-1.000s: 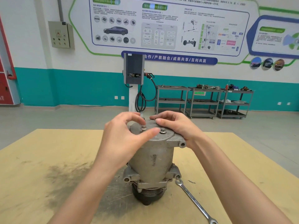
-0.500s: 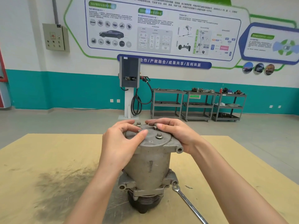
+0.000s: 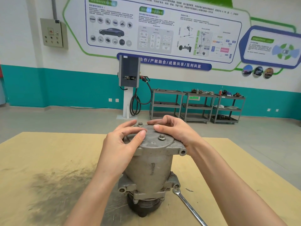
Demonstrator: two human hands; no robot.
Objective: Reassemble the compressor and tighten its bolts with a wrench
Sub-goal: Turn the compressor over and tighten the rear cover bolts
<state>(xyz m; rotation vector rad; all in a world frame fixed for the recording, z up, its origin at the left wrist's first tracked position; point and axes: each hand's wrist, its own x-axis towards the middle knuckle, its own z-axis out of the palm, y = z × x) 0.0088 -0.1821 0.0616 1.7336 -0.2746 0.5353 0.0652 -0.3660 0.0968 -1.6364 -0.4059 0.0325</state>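
Arms: both forearms reach in from the bottom edge and converge on the top of the compressor (image 3: 149, 170).
Left hand (image 3: 119, 147): wraps the left edge of the end cover (image 3: 156, 141); fingers curled, thumb tip on the cover face, index arched toward the far bolt (image 3: 140, 124). Cannot tell whether it pinches anything under the thumb.
Right hand (image 3: 176, 132): lies over the cover's right rear edge; fingers bent, tips pressed on the cover face, palm against the rim.
Near bolt (image 3: 161, 137): stands in the cover, untouched, between the two hands.
Compressor: stands on end at the middle of the table (image 3: 48, 152), pulley end down, cover up.
Wrench (image 3: 189, 207): flat on the table, right of the compressor base, its ring end just beside the lower flange, handle running to the bottom edge. No hand on it.
Stain: dark smear on the table, left of the compressor.
Writing: blue wall banner (image 3: 169, 63) reads "合作/产教融合/成果共享/互利共赢". Poster text above is too small to read.
Background: charger post (image 3: 129, 74), grey carts (image 3: 197, 105), wall box (image 3: 53, 34).
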